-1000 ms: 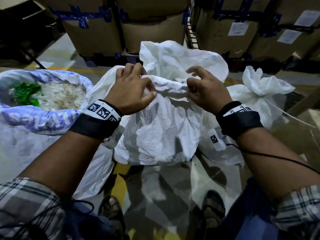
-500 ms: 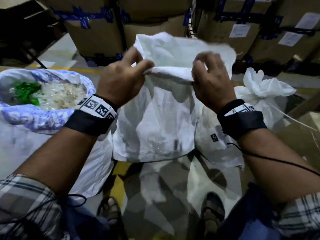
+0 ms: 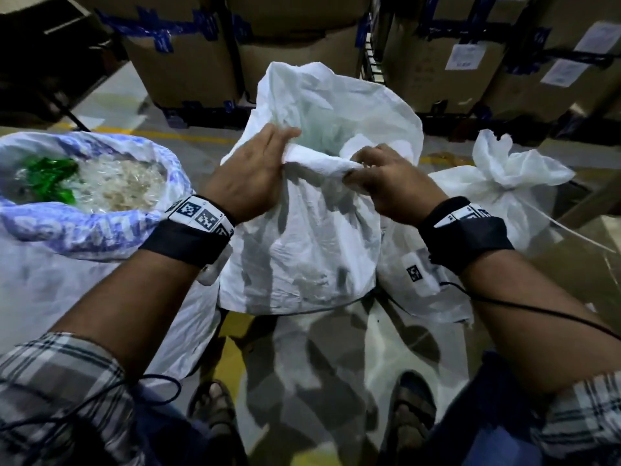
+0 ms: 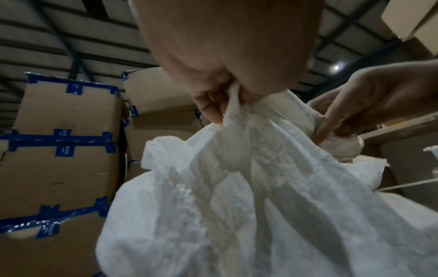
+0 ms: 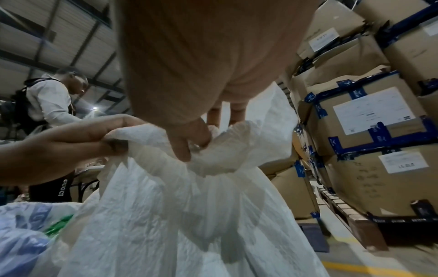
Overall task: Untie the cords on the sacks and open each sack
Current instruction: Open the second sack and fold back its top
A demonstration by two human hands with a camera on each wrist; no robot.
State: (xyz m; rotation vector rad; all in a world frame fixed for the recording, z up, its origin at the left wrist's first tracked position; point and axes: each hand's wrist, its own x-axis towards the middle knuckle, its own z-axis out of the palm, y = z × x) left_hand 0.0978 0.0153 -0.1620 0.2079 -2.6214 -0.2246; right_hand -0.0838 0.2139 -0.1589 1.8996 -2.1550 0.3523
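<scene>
While the middle sack stood on the floor between both arms, left hand and right hand each pinched its near rim, folded edge running side to side between them; tied sack waited just right, nearer the right hand

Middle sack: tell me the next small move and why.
Probably roll the near rim further down and outward. Both the left hand and the right hand grip the folded near edge of the middle sack, whose mouth already gapes, while its far wall stands tall.
</scene>
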